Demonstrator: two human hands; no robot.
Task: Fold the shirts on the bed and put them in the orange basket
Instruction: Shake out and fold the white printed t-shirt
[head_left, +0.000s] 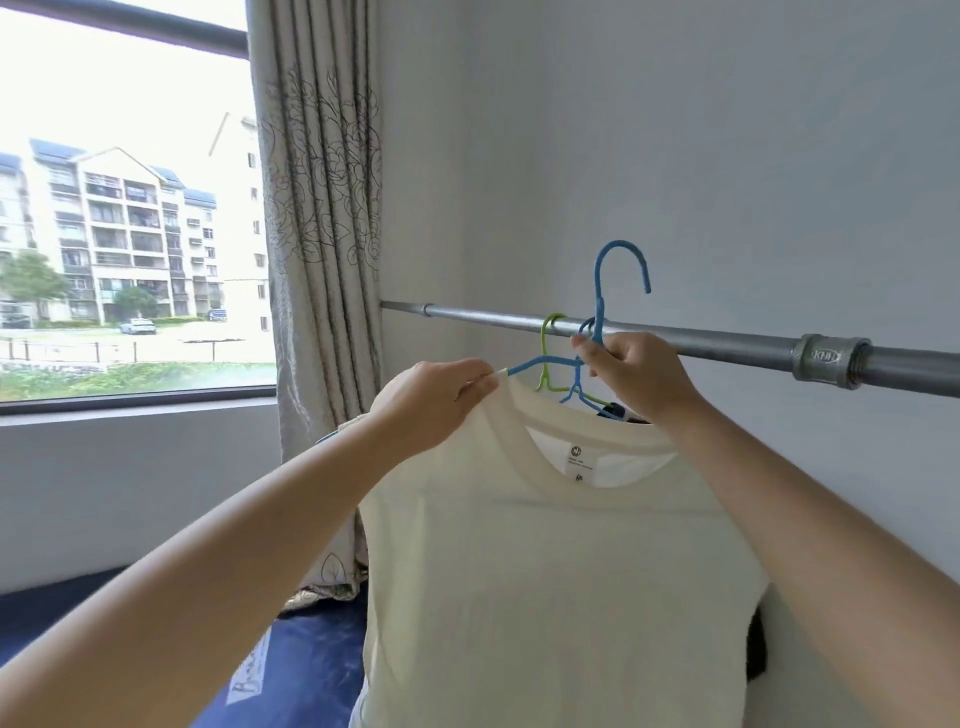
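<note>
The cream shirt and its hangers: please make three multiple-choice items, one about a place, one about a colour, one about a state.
1. Where is the hook of the blue hanger?
A. Above the metal rail, off it
B. Hooked over the metal rail
C. Lying on the bed

2. What colour is the hanger hooked over the metal rail?
A. Red
B. Green
C. White

3. What is the left hand doing?
A. Hanging open at the side
B. Pinching the collar of the cream shirt
C. Pulling the curtain

Key: 1 A, the blue hook stands free above the rail; 2 B, the green hanger loops over it; 3 B, thumb and fingers close on the collar edge.
</note>
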